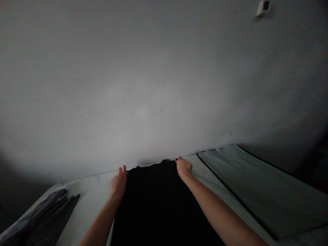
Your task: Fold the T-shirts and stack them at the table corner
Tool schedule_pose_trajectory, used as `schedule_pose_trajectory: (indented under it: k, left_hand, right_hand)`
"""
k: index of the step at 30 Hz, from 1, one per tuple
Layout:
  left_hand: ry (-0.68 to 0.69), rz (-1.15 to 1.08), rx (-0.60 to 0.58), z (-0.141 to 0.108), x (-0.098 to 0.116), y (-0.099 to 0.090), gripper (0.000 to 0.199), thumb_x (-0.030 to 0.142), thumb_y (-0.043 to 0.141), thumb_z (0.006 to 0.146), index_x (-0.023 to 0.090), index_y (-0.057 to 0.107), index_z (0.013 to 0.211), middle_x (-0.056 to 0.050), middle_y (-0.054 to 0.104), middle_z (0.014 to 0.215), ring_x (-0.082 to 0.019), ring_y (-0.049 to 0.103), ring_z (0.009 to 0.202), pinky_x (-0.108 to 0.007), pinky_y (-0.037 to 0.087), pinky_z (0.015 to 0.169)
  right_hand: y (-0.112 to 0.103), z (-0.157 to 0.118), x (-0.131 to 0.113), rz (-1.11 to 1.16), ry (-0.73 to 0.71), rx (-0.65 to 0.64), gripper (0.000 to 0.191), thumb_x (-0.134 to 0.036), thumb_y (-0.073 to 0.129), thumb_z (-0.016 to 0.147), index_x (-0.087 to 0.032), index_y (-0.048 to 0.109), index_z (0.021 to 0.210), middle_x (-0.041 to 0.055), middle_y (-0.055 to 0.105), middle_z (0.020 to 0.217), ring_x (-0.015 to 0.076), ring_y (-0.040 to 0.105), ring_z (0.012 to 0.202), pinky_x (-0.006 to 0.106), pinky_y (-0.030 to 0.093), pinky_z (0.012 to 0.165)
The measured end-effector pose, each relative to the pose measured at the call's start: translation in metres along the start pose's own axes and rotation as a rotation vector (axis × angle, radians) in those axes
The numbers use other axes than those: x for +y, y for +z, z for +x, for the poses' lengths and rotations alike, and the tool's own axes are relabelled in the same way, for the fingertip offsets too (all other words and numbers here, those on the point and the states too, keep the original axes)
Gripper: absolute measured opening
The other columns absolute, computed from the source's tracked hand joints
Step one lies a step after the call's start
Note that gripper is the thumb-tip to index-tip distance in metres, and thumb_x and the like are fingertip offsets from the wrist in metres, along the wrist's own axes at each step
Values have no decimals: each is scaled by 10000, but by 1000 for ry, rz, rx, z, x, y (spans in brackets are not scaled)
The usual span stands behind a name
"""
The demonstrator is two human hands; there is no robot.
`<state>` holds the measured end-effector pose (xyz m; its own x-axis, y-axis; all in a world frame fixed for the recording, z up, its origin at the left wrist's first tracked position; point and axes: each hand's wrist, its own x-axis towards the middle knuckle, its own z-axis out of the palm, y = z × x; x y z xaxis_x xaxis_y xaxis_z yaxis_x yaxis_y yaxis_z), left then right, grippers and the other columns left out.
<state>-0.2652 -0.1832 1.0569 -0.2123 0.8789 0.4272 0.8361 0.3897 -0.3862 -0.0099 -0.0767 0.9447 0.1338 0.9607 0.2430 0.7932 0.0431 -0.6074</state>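
A black cloth garment (156, 201), its exact kind not clear, stretches from the far edge of the bed toward me. My left hand (119, 181) pinches its far left corner, and my right hand (183, 168) grips the far right corner. Between the two hands the top edge runs slightly wavy, close to the wall. The garment's near end runs out of the bottom of the view. Beneath it lies the pale sheet of the bed (89, 193).
Dark grey folded clothing (43, 218) lies on the left of the bed. On the right is a flat grey-green mat or cover (266, 188) with black edging. A pale wall (153, 85) rises behind, with a small white device (263, 8) at upper right.
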Motion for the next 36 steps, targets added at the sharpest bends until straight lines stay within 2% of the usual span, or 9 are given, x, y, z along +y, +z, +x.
schedule_pose_trajectory:
  k: [3,6,11,17,21,24,27,32,36]
  left_hand:
    - [41,74,141,-13,17,-2,343,184,315,935,133,586,1139,-162,633,1153,-307,627,1021,-389,493,789]
    - [179,14,257,-32,46,8,379,260,368,934,127,610,1193,-162,640,1238,-317,562,1178,-442,457,965]
    - [420,-86,110,-42,57,36,486,305,312,956,167,491,1387,-110,452,1493,-275,391,1396,-476,338,1143]
    - [272,-42,-83,-23,4,22,509,402,328,960,330,355,1463,-33,325,1566,-296,307,1437,-544,297,1143]
    - [48,77,-5,-30,14,14,562,436,369,944,198,404,1452,-161,339,1549,-393,321,1413,-577,240,1147]
    - [172,-13,3,-39,27,17,557,402,380,946,218,364,1471,-106,289,1582,-326,274,1448,-488,262,1163]
    - [164,-127,-45,-41,19,18,521,365,388,942,179,429,1427,-112,405,1529,-283,368,1408,-411,325,1135]
    - [-207,-196,116,-32,-10,1,467,386,349,936,104,526,1264,-185,641,1221,-315,613,1106,-402,480,904]
    - [-356,-293,-49,-18,-13,-10,465,513,394,899,156,615,1099,-173,676,1146,-341,627,1085,-426,479,877]
  right_hand:
    - [-4,-16,-16,-28,-63,72,340,-109,370,956,-114,612,1195,224,620,1223,290,599,1127,400,464,907]
    - [8,-47,-35,42,-451,79,379,-214,431,964,-169,566,1315,146,481,1446,282,430,1330,421,344,1085]
    - [29,-66,-37,167,-837,-168,525,-479,357,1000,-283,359,1487,65,260,1579,233,241,1450,475,183,1178]
    - [11,-24,8,70,-581,-267,562,-511,286,1007,-255,321,1505,85,197,1595,259,183,1464,483,149,1182]
    - [12,-23,11,31,-452,-186,642,-533,287,997,-145,314,1508,160,186,1584,287,147,1470,513,96,1184]
    - [15,-30,11,88,-550,-204,604,-520,316,996,-195,329,1505,109,213,1587,255,155,1471,467,130,1188]
    - [10,-25,21,119,-414,-144,503,-423,437,980,-212,454,1437,79,362,1540,216,296,1428,371,239,1157]
    - [-4,3,35,115,-48,6,288,-293,510,947,-174,667,1156,116,676,1196,218,618,1106,296,466,880]
    - [-3,16,25,119,50,5,243,-404,599,901,-204,716,972,87,721,1049,216,667,978,270,480,723]
